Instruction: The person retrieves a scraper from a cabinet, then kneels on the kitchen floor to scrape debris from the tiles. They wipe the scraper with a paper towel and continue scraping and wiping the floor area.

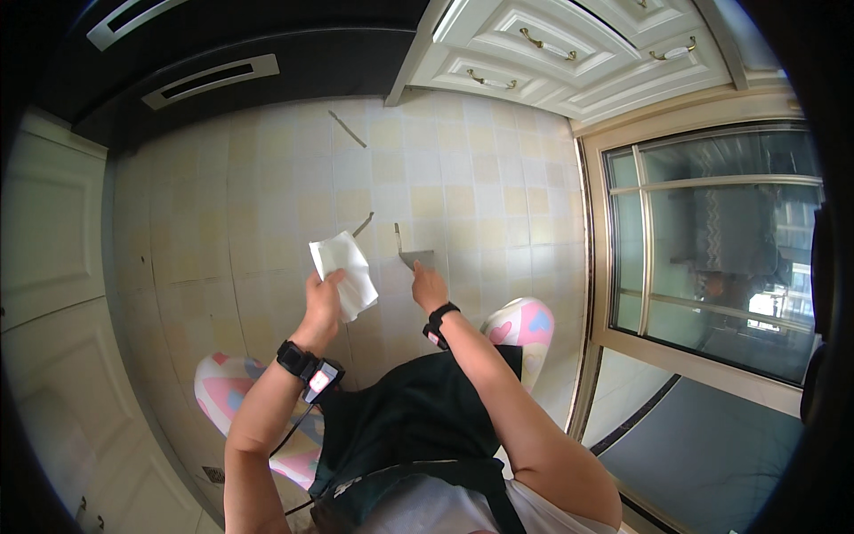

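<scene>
In my left hand point(323, 300) is a folded white paper or cloth sheet point(347, 274), pinched under the thumb above the tiled floor. My right hand point(429, 287) grips a scraper point(418, 256) with a flat grey blade; its handle is hidden in my fingers. Just beyond the blade a short dark strip point(397, 235) shows on the floor, running up to the blade's left corner. Another dark strip point(363, 223) lies past the top of the white sheet, its lower end partly covered by it. Farther out is a longer dark strip point(347, 129), set at a slant.
Black drawer fronts point(220, 80) and white cabinets point(494, 73) border the far side. White cabinet doors point(53, 220) stand along the left. On the right is a glazed door point(707, 240) with a pale frame. A small floor drain point(213, 474) sits at lower left.
</scene>
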Action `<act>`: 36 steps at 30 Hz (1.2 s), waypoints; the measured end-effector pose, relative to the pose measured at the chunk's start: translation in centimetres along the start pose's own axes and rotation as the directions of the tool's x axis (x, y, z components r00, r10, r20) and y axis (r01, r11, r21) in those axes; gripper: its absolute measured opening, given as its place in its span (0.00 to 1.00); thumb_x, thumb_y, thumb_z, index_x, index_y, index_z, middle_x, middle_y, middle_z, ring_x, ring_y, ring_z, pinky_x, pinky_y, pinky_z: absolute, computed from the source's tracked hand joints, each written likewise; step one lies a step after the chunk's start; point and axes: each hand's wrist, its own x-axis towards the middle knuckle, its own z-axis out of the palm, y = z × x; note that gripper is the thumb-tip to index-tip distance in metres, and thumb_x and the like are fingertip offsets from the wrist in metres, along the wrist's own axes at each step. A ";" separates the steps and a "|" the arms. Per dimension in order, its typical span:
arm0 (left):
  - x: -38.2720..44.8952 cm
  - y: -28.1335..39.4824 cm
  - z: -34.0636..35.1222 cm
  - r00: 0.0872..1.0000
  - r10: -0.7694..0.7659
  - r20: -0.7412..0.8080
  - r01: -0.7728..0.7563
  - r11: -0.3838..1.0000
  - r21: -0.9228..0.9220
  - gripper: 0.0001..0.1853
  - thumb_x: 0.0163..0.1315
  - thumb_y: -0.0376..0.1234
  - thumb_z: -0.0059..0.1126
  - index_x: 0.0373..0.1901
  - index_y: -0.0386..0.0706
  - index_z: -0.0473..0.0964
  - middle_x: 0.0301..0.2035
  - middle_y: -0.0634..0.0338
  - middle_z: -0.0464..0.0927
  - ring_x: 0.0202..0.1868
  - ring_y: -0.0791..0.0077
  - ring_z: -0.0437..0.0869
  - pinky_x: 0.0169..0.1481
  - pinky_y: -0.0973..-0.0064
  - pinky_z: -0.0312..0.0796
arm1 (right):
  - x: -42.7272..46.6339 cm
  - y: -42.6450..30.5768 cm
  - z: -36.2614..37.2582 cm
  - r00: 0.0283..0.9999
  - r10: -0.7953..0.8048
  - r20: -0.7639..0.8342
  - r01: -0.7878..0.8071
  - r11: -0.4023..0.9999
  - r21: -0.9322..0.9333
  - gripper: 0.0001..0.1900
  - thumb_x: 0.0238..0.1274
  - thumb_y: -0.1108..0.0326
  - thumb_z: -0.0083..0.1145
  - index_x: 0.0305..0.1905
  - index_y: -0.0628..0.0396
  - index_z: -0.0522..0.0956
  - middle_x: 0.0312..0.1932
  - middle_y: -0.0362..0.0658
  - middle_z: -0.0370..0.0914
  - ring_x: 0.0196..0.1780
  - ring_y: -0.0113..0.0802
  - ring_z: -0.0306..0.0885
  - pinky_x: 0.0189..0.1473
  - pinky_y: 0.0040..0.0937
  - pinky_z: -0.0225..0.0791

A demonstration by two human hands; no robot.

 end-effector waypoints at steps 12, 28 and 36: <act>0.0 0.2 -0.3 1.000 0.009 0.004 -0.009 1.000 0.004 0.16 0.63 0.31 0.48 0.50 0.31 0.70 0.40 0.53 0.78 0.41 0.66 0.78 0.45 0.68 0.71 | 2.1 -1.6 -1.5 0.992 0.098 0.077 -0.100 0.995 0.027 0.06 0.61 0.71 0.46 0.36 0.58 0.74 0.27 0.56 0.78 0.35 0.58 0.77 0.35 0.54 0.69; 0.0 0.3 -0.2 0.999 0.031 -0.036 -0.032 0.999 -0.019 0.14 0.61 0.30 0.50 0.46 0.30 0.72 0.39 0.53 0.79 0.40 0.67 0.80 0.44 0.69 0.72 | 0.8 -0.7 -0.9 0.996 0.038 0.083 -0.035 0.999 -0.029 0.05 0.58 0.72 0.48 0.33 0.57 0.75 0.27 0.55 0.78 0.34 0.56 0.78 0.34 0.50 0.70; 0.6 0.0 -0.6 0.999 0.024 -0.041 -0.025 0.999 -0.040 0.15 0.61 0.30 0.50 0.47 0.30 0.72 0.39 0.54 0.79 0.40 0.67 0.81 0.45 0.68 0.74 | 1.6 -0.5 -1.1 0.991 0.015 0.135 -0.004 0.997 -0.078 0.10 0.62 0.70 0.47 0.31 0.59 0.78 0.31 0.56 0.79 0.37 0.54 0.79 0.37 0.48 0.73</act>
